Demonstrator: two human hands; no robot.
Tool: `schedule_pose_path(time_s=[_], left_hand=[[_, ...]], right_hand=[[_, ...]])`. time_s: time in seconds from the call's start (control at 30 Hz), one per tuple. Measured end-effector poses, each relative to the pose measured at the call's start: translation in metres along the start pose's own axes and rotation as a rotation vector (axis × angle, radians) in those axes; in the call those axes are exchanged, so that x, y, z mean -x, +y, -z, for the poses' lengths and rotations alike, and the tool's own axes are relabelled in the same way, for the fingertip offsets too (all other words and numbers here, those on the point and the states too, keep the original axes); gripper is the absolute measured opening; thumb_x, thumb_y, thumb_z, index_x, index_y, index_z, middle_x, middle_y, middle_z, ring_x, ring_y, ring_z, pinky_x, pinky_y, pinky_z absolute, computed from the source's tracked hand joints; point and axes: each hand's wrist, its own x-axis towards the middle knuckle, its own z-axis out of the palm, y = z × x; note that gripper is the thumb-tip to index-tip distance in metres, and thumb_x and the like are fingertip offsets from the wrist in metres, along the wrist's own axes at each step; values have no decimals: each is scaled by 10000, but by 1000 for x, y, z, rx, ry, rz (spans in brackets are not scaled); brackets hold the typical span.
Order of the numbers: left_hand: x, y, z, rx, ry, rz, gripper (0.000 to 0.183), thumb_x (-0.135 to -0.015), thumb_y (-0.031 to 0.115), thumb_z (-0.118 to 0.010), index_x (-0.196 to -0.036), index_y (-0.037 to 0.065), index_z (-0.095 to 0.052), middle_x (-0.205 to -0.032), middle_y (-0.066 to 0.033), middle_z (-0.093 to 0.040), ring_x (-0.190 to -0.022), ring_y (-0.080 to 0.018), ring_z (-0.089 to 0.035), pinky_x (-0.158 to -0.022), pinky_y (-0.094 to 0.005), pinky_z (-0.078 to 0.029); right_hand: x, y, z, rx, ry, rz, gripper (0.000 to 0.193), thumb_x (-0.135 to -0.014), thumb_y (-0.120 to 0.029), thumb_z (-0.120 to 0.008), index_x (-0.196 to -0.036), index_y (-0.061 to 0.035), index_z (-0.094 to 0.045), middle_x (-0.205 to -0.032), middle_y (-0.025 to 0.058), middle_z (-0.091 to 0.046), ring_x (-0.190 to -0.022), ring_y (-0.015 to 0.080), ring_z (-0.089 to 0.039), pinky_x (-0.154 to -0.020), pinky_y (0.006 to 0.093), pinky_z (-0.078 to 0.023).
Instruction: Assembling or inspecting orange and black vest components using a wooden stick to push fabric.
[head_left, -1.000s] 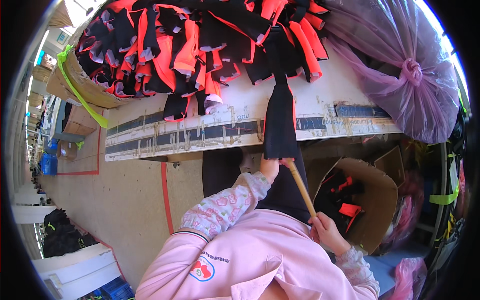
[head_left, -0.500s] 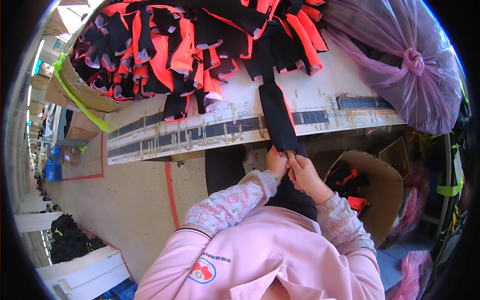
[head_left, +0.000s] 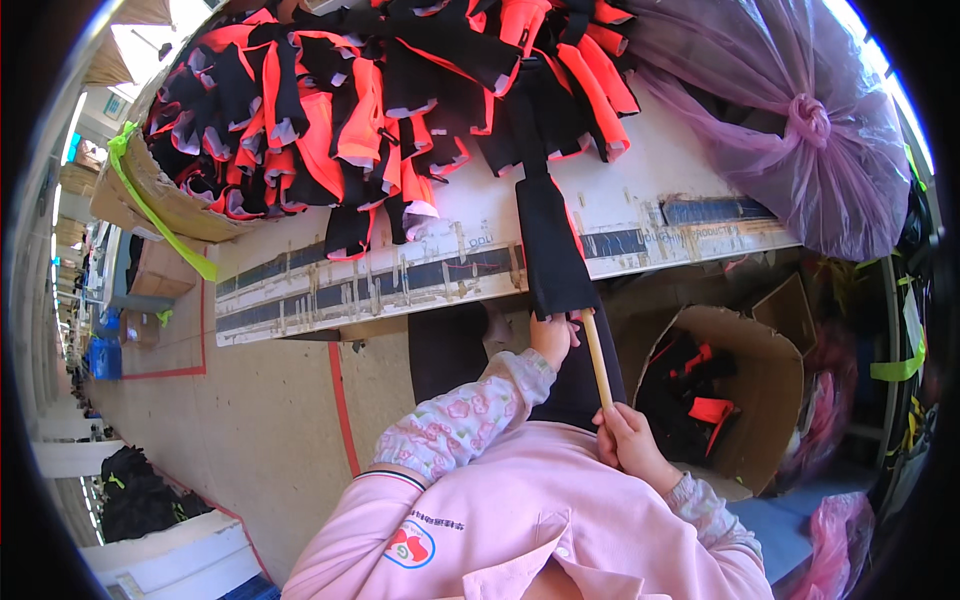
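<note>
- Head view; clock directions from view centre unless noted.
- Right hand (head_left: 632, 445), 4 o'clock: fingers closed round wooden stick (head_left: 598, 365).
- Left hand (head_left: 552, 340): fingers bent at lower hem of black fabric tube (head_left: 553, 245), partly hidden; cannot tell how far closed.
- Tube lies at left hand's 12 o'clock, over table (head_left: 420, 290) edge; stick's upper end meets its hem.
- Open cardboard box (head_left: 768, 425), 4 o'clock: black and orange pieces (head_left: 710, 410) inside.
- Carton (head_left: 170, 195), 10 o'clock: heaped black-and-orange pieces (head_left: 300, 130).
- Knotted purple bag (head_left: 840, 190), 2 o'clock: dark contents.

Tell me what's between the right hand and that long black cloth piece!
In the head view, a pale stick runs from the right hand up to the black cloth piece.
</note>
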Motion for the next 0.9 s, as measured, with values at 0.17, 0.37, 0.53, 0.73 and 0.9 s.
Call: schedule_pose_path(time_s=[0.17,0.37,0.53,0.73,0.9], left_hand=[[2,2,-7,62,-49,-72,186,-951,150,-398,-896,29,-529,-755,-92,-604,-405,-135,-505,-362,-239,-417],[9,10,-6,47,-53,-3,199,-946,203,-435,-924,38,-544,-847,-118,-632,-610,-136,-580,-444,-215,-426],[7,25,-12,64,-64,-41,216,-935,232,-465,-1001,48,-556,-877,-93,-626,-654,-116,-572,-516,-236,-451],[3,14,-1,80,-94,-8,228,-931,233,-478,-960,21,-556,-846,-110,-619,-621,-166,-597,-482,-227,-473],[-6,38,32,22,27,-230,245,-940,213,-458,-896,-3,-563,-767,-144,-626,-569,-197,-607,-407,-251,-460]], right_hand=[[-8,-3,-12,-146,35,-5,255,-963,-244,-371,-857,-41,-484,-481,11,-410,-292,99,-325,-280,243,-262],[-88,-25,-28,-130,141,197,246,-962,-258,-387,-869,-45,-466,-485,1,-366,-307,97,-304,-281,244,-250],[-105,-31,-31,-131,106,207,247,-957,-259,-394,-854,-49,-474,-488,4,-377,-299,95,-296,-272,241,-238],[-76,-22,-12,123,71,245,258,-961,-255,-383,-831,-56,-486,-483,6,-422,-313,93,-344,-286,246,-255],[-30,26,86,1057,210,714,144,-878,-174,-533,-837,-36,-538,-657,131,-579,-583,306,-593,-511,387,-474]])
